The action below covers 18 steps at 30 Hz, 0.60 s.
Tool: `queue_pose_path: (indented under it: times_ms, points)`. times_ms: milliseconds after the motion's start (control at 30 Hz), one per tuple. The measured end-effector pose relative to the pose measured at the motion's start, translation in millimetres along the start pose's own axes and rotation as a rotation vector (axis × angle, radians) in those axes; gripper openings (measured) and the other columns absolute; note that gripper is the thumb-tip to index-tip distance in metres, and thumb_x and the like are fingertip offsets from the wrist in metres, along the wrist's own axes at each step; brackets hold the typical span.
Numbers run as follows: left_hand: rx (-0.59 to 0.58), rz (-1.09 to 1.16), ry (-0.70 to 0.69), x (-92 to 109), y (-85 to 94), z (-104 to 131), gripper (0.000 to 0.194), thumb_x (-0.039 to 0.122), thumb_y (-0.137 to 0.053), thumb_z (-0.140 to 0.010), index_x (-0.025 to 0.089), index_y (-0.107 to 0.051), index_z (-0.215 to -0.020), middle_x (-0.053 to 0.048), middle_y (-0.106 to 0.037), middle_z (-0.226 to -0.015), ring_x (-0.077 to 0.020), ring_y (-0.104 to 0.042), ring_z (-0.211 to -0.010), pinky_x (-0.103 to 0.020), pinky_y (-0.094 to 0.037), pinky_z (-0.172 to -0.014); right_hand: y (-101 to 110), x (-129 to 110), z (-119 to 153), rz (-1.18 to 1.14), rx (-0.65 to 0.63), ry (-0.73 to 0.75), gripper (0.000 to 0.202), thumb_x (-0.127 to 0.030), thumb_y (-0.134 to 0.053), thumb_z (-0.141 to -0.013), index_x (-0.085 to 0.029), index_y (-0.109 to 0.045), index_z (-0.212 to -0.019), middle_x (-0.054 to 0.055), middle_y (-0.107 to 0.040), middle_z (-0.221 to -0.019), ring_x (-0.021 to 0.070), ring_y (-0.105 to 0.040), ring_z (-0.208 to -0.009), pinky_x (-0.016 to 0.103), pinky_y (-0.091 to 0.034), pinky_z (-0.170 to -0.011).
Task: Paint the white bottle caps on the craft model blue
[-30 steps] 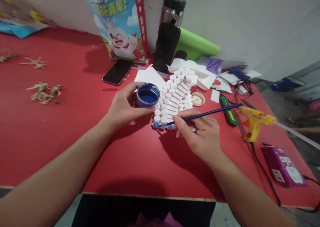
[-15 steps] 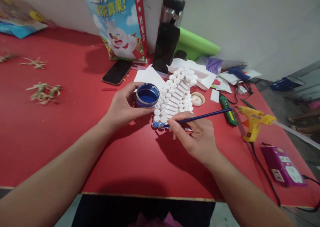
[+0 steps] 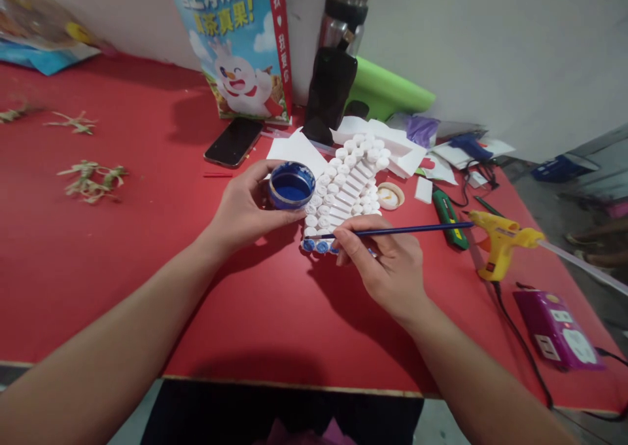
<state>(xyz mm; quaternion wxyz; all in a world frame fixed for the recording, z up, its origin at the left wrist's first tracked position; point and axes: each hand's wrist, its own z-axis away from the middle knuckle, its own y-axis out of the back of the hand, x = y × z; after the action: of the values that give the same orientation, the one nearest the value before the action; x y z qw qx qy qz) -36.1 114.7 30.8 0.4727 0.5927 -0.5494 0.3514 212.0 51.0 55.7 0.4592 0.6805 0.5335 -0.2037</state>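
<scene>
My left hand (image 3: 245, 203) is closed round a small jar of blue paint (image 3: 292, 185), tilted so its open mouth shows. In my right hand (image 3: 385, 262) is a thin paintbrush (image 3: 417, 228) with a dark blue handle, pinched near the bristle end. Its tip is at the left of the front row of a white craft model (image 3: 343, 183) made of rolled paper coils with a flight of steps up its middle. Several front coils (image 3: 322, 246) are blue; the others are white. My right fingers hide part of the model's front.
A round lid (image 3: 390, 196) lies right of the model. Farther right are a green utility knife (image 3: 449, 219), a yellow glue gun (image 3: 500, 242) and a purple power socket (image 3: 559, 330) with cords. A phone (image 3: 234, 142), printed bag (image 3: 240, 52) and paper sheets (image 3: 297, 150) stand behind. Straw pieces (image 3: 91, 180) lie left.
The brush tip has moved slightly up and left along the front coils, and its handle has swung to lie flatter. My left hand still holds the jar; the view has shifted slightly.
</scene>
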Motion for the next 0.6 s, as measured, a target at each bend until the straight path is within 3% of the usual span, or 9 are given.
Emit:
queue_pose_path:
  times_ms: [600]
  points:
    - [0.007, -0.001, 0.002, 1.4, -0.3, 0.1, 0.071, 0.047, -0.113, -0.067, 0.023, -0.079, -0.125, -0.011, -0.087, -0.127, -0.036, -0.083, -0.119, -0.05, -0.071, -0.105, 1.3, 0.4, 0.2, 0.003, -0.002, -0.032, 0.016, -0.027, -0.077, -0.112, -0.024, -0.079, -0.096, -0.003, -0.083, -0.077, 0.0119, -0.075, -0.057, 0.025, -0.057, -0.058]
